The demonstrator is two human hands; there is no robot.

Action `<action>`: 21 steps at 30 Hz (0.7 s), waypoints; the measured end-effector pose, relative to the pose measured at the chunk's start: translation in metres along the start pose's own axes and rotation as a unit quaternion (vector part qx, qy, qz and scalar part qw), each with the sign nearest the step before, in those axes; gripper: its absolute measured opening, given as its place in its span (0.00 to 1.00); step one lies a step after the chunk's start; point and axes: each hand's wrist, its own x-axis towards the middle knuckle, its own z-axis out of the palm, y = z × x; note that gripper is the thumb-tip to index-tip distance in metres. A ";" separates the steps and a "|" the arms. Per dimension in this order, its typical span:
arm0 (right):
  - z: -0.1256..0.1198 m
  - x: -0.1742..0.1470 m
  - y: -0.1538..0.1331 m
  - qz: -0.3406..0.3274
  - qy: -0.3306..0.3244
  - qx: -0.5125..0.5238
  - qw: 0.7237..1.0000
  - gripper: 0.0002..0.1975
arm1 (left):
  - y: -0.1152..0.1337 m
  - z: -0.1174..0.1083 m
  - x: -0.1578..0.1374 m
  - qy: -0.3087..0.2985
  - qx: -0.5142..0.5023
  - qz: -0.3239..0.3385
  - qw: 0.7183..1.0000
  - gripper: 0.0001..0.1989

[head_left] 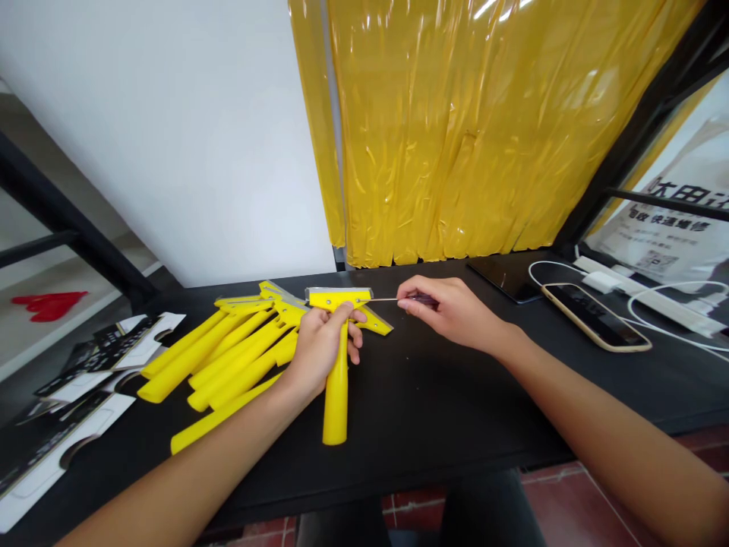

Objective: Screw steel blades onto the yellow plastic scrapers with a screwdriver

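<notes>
My left hand [316, 346] is closed around the neck of a yellow scraper [336, 403], its thumb pressing near the wide head. The scraper stands handle toward me, with a thin metal blade edge along the far side of its head. In my right hand [456, 308] is a screwdriver [385, 299] with a dark, purplish handle, mostly hidden by the fingers. Its thin shaft points left and reaches the right end of the scraper's head; whether the tip touches a screw I cannot tell. Several more yellow scrapers [190, 358] lie piled left of my left hand.
Black-and-white cardboard sleeves [91, 448] lie at the left of the black table [433, 425]. On the right are a phone [595, 315], a dark tablet [504, 277], a power strip [683, 304] and white cables. Yellow plastic strips [456, 152] hang behind the table, beside a white panel [216, 137].
</notes>
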 end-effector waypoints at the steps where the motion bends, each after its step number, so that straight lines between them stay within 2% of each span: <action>1: 0.000 0.000 0.000 0.001 -0.001 -0.001 1.000 0.07 | 0.000 0.000 0.000 -0.001 0.009 0.004 1.000 0.16; 4: -0.001 -0.001 0.002 0.007 -0.003 -0.019 1.000 0.09 | 0.001 -0.001 -0.001 0.002 0.051 0.029 0.998 0.16; 8: -0.001 -0.003 0.001 -0.010 -0.011 -0.104 0.994 0.14 | 0.009 -0.003 -0.005 0.008 0.118 0.075 0.990 0.16; 10: 0.000 -0.005 -0.003 -0.012 -0.008 -0.133 0.991 0.14 | 0.013 -0.005 -0.007 0.015 0.158 0.101 0.982 0.16; 13: 0.000 -0.006 -0.009 0.002 0.004 -0.132 0.991 0.12 | 0.019 -0.010 -0.009 0.050 0.236 0.155 0.958 0.16; 17: -0.001 -0.005 -0.009 0.004 0.002 -0.115 0.993 0.12 | 0.026 -0.017 -0.010 0.110 0.332 0.243 0.905 0.13; 19: -0.003 -0.004 -0.006 -0.001 0.007 -0.115 0.993 0.12 | 0.027 -0.018 -0.010 0.115 0.344 0.265 0.894 0.11; 21: -0.003 -0.003 -0.003 -0.004 0.023 -0.116 0.993 0.14 | 0.026 -0.017 -0.010 0.109 0.335 0.268 0.897 0.09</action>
